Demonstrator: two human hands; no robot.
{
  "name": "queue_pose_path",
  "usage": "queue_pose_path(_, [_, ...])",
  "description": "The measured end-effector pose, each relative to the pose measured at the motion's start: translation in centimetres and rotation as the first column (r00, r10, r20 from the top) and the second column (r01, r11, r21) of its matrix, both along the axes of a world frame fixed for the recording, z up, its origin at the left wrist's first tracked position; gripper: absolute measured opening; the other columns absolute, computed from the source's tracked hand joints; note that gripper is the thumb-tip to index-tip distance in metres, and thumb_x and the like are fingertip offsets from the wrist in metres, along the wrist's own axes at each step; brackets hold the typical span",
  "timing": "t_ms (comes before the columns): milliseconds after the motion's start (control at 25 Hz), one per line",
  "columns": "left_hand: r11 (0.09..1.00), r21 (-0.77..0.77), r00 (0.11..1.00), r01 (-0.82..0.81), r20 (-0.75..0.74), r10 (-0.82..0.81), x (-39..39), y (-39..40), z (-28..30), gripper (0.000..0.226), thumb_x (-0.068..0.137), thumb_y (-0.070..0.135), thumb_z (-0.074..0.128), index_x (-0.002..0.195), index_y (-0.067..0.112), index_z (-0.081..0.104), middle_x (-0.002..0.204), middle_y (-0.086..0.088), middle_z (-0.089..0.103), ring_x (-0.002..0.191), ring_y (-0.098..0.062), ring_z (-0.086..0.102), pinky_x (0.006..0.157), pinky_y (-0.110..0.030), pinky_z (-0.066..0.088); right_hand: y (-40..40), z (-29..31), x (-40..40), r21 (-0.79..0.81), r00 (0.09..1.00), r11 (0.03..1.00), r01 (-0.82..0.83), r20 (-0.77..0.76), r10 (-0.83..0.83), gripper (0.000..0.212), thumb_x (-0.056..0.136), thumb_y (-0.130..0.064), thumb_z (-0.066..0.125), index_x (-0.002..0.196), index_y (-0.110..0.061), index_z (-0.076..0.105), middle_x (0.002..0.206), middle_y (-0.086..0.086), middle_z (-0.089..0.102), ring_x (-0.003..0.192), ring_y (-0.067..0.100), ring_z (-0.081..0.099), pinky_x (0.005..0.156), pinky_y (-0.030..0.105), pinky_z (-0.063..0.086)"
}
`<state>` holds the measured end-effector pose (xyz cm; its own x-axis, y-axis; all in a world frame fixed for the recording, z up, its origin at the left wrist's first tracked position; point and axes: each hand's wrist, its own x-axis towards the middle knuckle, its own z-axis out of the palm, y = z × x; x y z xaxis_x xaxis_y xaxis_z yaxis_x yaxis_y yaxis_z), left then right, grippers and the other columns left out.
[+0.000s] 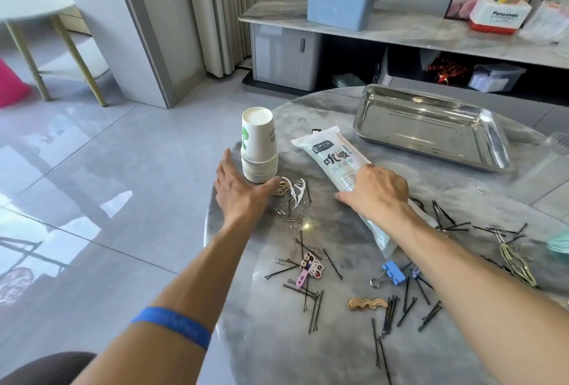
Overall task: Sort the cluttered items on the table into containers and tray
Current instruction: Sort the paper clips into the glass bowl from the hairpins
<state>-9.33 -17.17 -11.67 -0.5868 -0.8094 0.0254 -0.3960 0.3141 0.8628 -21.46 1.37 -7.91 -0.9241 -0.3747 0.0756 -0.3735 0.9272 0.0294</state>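
My right hand (374, 190) grips long white plastic packet with printed letters (334, 158) near its middle — fingers curled over top. Best to lift flat, carry to shiny metal tray (480, 150), far past my knuckles. My left hand (238, 189) flat, fingers straight, thumb touching stack of upside-down white paper cups (258, 147) — holding nothing. Thin black hairpins (314, 310) scattered behind both wrists.

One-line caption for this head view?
Left hand reaches for stacked paper cups; right hand holds a straw packet beside steel tray.

Marble table (308, 338): cups (258, 147), tray (431, 126), pouch (335, 159), hairpins (314, 310).
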Motion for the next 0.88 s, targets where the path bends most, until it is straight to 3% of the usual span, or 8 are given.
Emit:
queue_pose_path(120, [0.990,0.007,0.990,0.141,-0.025,-0.141,-2.8,-2.9,0.7,0.079,0.063,0.042,0.087,0.127,0.023,0.045,0.115,0.002,0.060,0.113,-0.024,0.056,0.093,-0.039,0.047,1.4,-0.7,-0.7,0.009,0.999,0.999,-0.041,-0.023,0.041,0.046,0.072,-0.048,0.069,0.100,-0.012,0.067,0.094,0.007,0.072,0.084,0.028,0.068,0.061,0.027,0.034])
queue_pose_path(200, [0.991,-0.033,0.988,0.128,-0.083,-0.131,-3.7,-4.3,0.8,0.063,0.061,0.041,0.086,0.110,0.024,0.051,0.094,0.011,0.061,0.095,-0.019,0.061,0.072,-0.028,0.045,2.1,-0.6,-1.1,0.004,0.998,0.999,-0.043,-0.045,0.043,0.043,0.071,-0.050,0.067,0.095,-0.013,0.067,0.089,0.006,0.072,0.078,0.027,0.066,0.059,0.027,0.032])
queue_pose_path(280, [0.998,-0.009,0.978,0.064,-0.198,-0.065,-4.6,-5.7,1.2,0.059,0.059,0.044,0.084,0.105,0.027,0.050,0.088,0.019,0.059,0.089,-0.013,0.060,0.066,-0.021,0.041,2.7,-0.4,-1.6,-0.014,0.999,1.000,-0.026,-0.048,0.025,0.045,0.071,-0.053,0.067,0.093,-0.014,0.066,0.085,0.005,0.069,0.071,0.028,0.061,0.052,0.026,0.029])
queue_pose_path(360, [0.999,-0.007,0.975,0.046,-0.218,-0.047,-6.4,-7.0,1.7,0.061,0.061,0.043,0.086,0.106,0.029,0.049,0.090,0.021,0.057,0.090,-0.012,0.058,0.068,-0.021,0.041,3.4,-0.3,-1.7,-0.053,0.999,0.999,0.004,-0.045,-0.006,0.044,0.071,-0.055,0.067,0.090,-0.014,0.065,0.076,0.002,0.060,0.063,0.025,0.053,0.046,0.024,0.022])
queue_pose_path(480, [0.990,-0.031,0.983,0.138,-0.121,-0.141,-10.0,-8.1,1.3,0.065,0.064,0.040,0.088,0.114,0.026,0.049,0.101,0.012,0.058,0.095,-0.013,0.055,0.076,-0.026,0.040,3.8,-0.5,-1.6,-0.065,0.999,0.998,0.023,-0.038,-0.026,0.042,0.074,-0.054,0.064,0.089,-0.015,0.062,0.073,-0.001,0.054,0.062,0.024,0.051,0.044,0.023,0.019])
queue_pose_path(680, [0.966,-0.052,0.967,0.252,-0.031,-0.254,-12.3,-8.0,-0.7,0.070,0.067,0.047,0.086,0.122,0.023,0.049,0.103,0.011,0.057,0.096,-0.011,0.054,0.071,-0.020,0.039,4.0,-0.7,-2.2,-0.053,0.999,0.998,0.017,-0.027,-0.018,0.039,0.074,-0.055,0.062,0.082,-0.017,0.055,0.069,-0.002,0.052,0.060,0.023,0.050,0.044,0.023,0.019])
queue_pose_path(760, [0.975,-0.101,0.978,0.199,-0.041,-0.203,-11.1,-7.4,-1.4,0.072,0.070,0.051,0.082,0.124,0.019,0.048,0.107,0.007,0.055,0.099,-0.012,0.052,0.080,-0.025,0.041,4.2,-0.8,-2.3,-0.066,0.999,0.998,0.017,-0.030,-0.019,0.038,0.074,-0.055,0.062,0.079,-0.019,0.051,0.064,-0.004,0.047,0.057,0.022,0.048,0.044,0.022,0.019])
queue_pose_path(880, [0.943,-0.333,0.998,0.012,-0.061,-0.035,-8.9,-4.8,-2.4,0.040,0.082,0.055,0.052,0.103,0.021,0.047,0.095,0.004,0.048,0.090,-0.018,0.046,0.087,-0.038,0.043,4.7,-0.9,-2.1,-0.103,0.999,0.995,0.019,-0.040,-0.024,0.039,0.073,-0.057,0.059,0.075,-0.020,0.049,0.058,-0.008,0.041,0.053,0.019,0.046,0.045,0.022,0.021])
